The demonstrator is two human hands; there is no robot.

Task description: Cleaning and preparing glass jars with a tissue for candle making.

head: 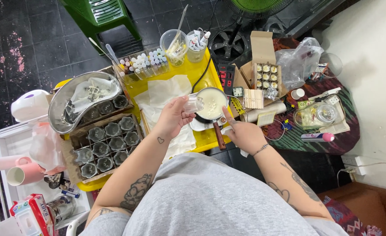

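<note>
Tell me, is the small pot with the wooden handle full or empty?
Partly full. The small pot holds a creamy white liquid that covers its bottom. The left hand holds a clear glass at its rim.

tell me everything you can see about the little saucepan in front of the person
The saucepan is small, round and metal-looking, with a wooden-looking handle pointing back toward the person. It holds a creamy white liquid and sits upright on a small white base on the yellow table. The left hand holds a small clear glass tilted at its left rim. The right hand is by the handle; whether it grips it is unclear.
</note>
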